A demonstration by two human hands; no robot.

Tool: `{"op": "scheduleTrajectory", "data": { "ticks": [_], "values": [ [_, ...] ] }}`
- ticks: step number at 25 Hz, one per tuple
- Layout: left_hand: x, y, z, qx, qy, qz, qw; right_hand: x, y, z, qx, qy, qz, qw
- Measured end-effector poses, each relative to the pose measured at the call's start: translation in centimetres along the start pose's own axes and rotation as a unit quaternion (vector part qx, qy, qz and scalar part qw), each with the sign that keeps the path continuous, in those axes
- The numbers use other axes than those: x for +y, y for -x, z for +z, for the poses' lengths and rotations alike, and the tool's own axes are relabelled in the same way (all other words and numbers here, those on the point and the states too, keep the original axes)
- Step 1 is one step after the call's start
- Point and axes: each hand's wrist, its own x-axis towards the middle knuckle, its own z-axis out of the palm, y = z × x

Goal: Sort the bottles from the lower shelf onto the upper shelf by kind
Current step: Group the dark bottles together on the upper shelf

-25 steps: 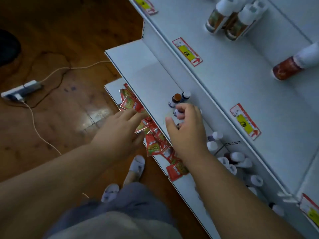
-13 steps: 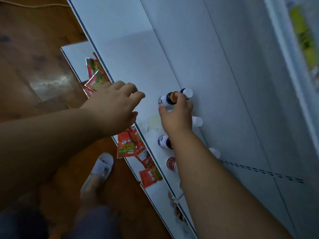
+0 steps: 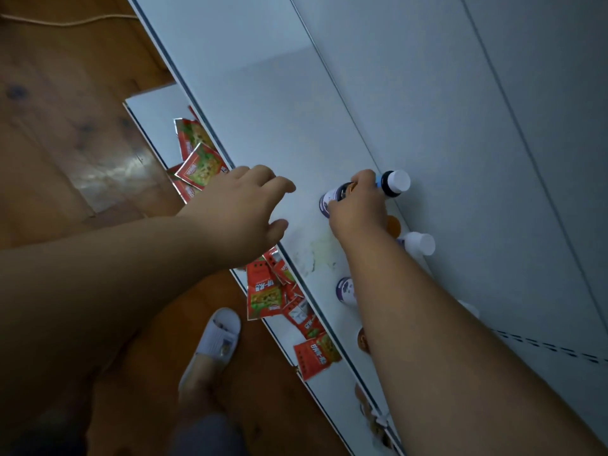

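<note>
My right hand (image 3: 357,205) is closed around a small dark bottle with a purple label (image 3: 330,199) on the white lower shelf (image 3: 279,120). A white-capped bottle (image 3: 394,182) stands just behind my fingers, touching them. More small bottles stand along the shelf: an orange one (image 3: 393,225), a white-capped one (image 3: 419,243), a purple-labelled one (image 3: 345,289) and a brown one (image 3: 362,340), partly hidden by my forearm. My left hand (image 3: 243,209) hovers over the shelf's front edge, fingers apart, holding nothing.
Several red snack sachets (image 3: 263,291) lie on the bottom shelf (image 3: 154,116) below. Wooden floor (image 3: 65,110) at left with a cable (image 3: 65,23). My white slipper (image 3: 214,343) stands near the shelf base. The shelf back panel (image 3: 460,126) rises on the right.
The camera has dropped and moved closer to the lower shelf. My right hand reached farther along the shelf and closed on the purple-labelled bottle. My left hand stayed open at the shelf edge.
</note>
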Motion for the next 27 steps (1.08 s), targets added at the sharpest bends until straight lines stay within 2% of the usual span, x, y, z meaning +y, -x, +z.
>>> {"op": "scheduleTrajectory", "data": {
  "ticks": [4, 6, 9, 11, 12, 15, 18, 19, 23, 27],
  "values": [
    [1.6, 2.9, -4.7, 0.007, 0.149, -0.079, 0.986, -1.7, 7.3, -3.6, -0.089, -0.189, -0.003, 0.978],
    [2.6, 5.6, -8.2, 0.007, 0.280, -0.144, 0.949, -2.8, 11.9, -6.3, -0.155, -0.264, -0.002, 0.952],
    [3.8, 10.8, -15.2, -0.008, 0.402, -0.206, 0.892, -5.7, 19.3, -12.3, -0.254, -0.401, -0.013, 0.880],
    [4.5, 13.7, -20.0, -0.022, 0.473, -0.240, 0.847, -8.0, 23.9, -16.2, -0.275, -0.467, -0.065, 0.838],
    [4.8, 14.8, -22.3, -0.033, 0.485, -0.235, 0.842, -9.1, 25.8, -17.9, -0.266, -0.490, -0.092, 0.825],
    [5.7, 15.9, -28.3, -0.070, 0.466, -0.202, 0.858, -12.6, 29.4, -22.2, -0.237, -0.543, -0.154, 0.791],
    [7.0, 15.7, -33.2, -0.063, 0.467, -0.181, 0.863, -15.3, 31.1, -25.8, -0.198, -0.600, -0.177, 0.755],
    [7.6, 15.6, -34.3, -0.059, 0.464, -0.170, 0.867, -16.0, 31.3, -26.9, -0.181, -0.606, -0.181, 0.753],
    [9.7, 15.4, -35.4, -0.040, 0.458, -0.155, 0.874, -17.0, 31.0, -29.9, -0.136, -0.570, -0.204, 0.784],
    [10.8, 13.3, -36.1, -0.024, 0.449, -0.142, 0.882, -18.0, 29.2, -32.1, -0.110, -0.573, -0.203, 0.786]
  ]
}}
